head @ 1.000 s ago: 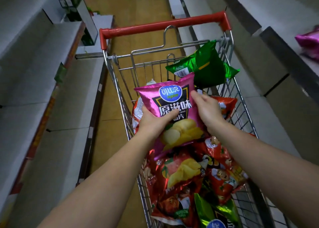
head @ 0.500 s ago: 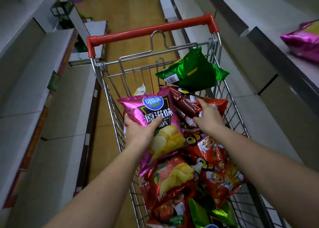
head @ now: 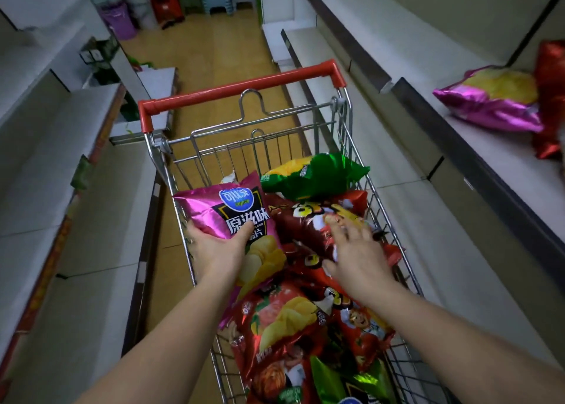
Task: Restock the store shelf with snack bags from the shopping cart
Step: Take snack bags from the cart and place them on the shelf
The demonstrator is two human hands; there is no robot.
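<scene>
I see one cart (head: 244,86) holding roughly eight snack bags; I cannot count the buried ones. Two more bags lie on the right shelf (head: 477,147). I judge them light, puffy, slick and crushable, best taken by an edge. My left hand (head: 214,248) grips the pink bag (head: 220,211) over the cart; my right hand (head: 357,257) hovers, fingers (head: 336,229) spread, above a red bag (head: 302,223).

A dim aisle with a tan tiled floor (head: 211,55) runs between grey side walls (head: 428,3).
</scene>
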